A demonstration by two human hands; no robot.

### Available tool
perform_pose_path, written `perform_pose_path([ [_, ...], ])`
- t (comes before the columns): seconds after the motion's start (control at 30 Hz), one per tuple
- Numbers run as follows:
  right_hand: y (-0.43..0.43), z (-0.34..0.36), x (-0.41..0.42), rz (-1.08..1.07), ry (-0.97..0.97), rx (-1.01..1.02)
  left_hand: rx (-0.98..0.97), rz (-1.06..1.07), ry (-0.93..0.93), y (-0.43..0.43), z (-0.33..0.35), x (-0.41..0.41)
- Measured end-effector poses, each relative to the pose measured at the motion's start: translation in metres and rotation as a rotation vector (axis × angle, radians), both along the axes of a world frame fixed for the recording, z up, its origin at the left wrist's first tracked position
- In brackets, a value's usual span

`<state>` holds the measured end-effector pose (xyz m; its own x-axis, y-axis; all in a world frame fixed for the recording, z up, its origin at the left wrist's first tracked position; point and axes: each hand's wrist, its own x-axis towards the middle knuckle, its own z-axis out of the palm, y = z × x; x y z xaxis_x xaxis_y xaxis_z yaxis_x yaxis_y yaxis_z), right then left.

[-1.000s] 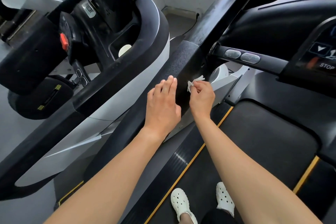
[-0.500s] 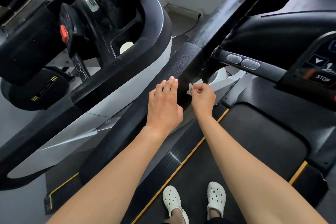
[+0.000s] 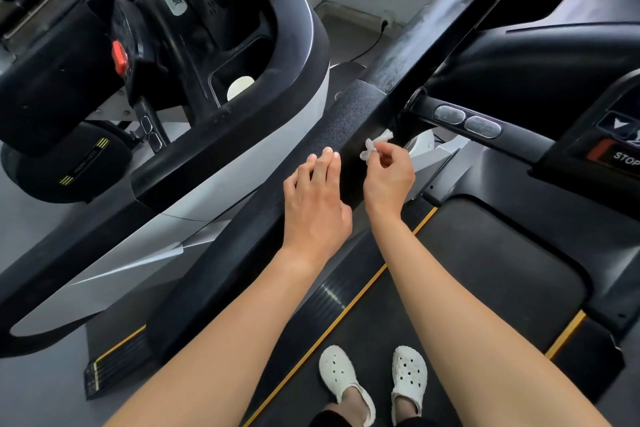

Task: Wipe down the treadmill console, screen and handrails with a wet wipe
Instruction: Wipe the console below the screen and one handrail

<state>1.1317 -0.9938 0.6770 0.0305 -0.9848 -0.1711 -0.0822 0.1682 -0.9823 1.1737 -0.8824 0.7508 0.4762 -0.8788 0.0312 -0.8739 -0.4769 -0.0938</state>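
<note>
L hand (image 3: 317, 204) rests flat on the handrail (image 3: 349, 114), fingers straight & together. Just right of them, R hand (image 3: 389, 180) pinches the scrunched wet wipe (image 3: 375, 146) against the rail's inner side. Prob mid-handrail: rail beyond the fingers looks smudgy, console (image 3: 616, 149) far right of them seems untouched, screen not in view.

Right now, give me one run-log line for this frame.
left hand: fingers straight, resting on handrail | right hand: pinches wet wipe at handrail's inner side | console: untouched
</note>
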Motion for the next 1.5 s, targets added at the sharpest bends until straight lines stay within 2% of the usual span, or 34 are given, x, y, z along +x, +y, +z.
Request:
perform_pose_path([
  [0.13, -0.004, -0.026, -0.007, 0.031, 0.066, 0.390, -0.006, 0.006, -0.032, -0.003, -0.004, -0.002],
  [0.2, -0.005, -0.027, -0.010, 0.040, 0.074, 0.461, -0.016, 0.004, -0.044, -0.006, -0.006, -0.002],
  [0.37, -0.015, -0.002, -0.003, -0.074, -0.072, 0.193, -0.088, -0.074, -0.019, -0.024, -0.005, 0.000],
  [0.57, -0.021, -0.013, 0.009, -0.130, -0.027, 0.009, -0.067, -0.112, -0.024, -0.053, -0.006, 0.010],
  [0.7, -0.018, -0.041, 0.006, -0.117, 0.088, 0.128, -0.007, -0.155, -0.074, -0.047, -0.015, 0.017],
  [0.83, -0.004, -0.068, 0.000, 0.073, 0.201, 0.400, 0.008, -0.148, -0.108, -0.047, -0.019, 0.017],
  [0.9, -0.001, -0.072, -0.001, 0.097, 0.199, 0.459, 0.013, -0.147, -0.119, -0.048, -0.020, 0.016],
  [1.0, -0.004, -0.059, 0.001, 0.000, 0.120, 0.403, 0.011, -0.147, -0.112, -0.047, -0.020, 0.017],
  [1.17, -0.019, -0.020, 0.010, -0.195, -0.056, 0.115, 0.013, -0.150, -0.110, -0.050, -0.016, 0.016],
  [1.3, -0.016, -0.016, 0.015, -0.168, 0.020, 0.026, 0.013, -0.149, -0.097, -0.053, -0.010, 0.016],
  [1.37, -0.012, -0.028, 0.012, -0.124, 0.086, 0.172, 0.026, -0.158, -0.083, -0.053, -0.005, 0.018],
  [1.43, -0.012, -0.039, 0.007, -0.047, 0.116, 0.414, 0.049, -0.161, -0.070, -0.053, 0.001, 0.020],
  [1.5, -0.014, -0.039, 0.002, 0.032, 0.152, 0.515, 0.055, -0.175, -0.052, -0.055, 0.006, 0.023],
])
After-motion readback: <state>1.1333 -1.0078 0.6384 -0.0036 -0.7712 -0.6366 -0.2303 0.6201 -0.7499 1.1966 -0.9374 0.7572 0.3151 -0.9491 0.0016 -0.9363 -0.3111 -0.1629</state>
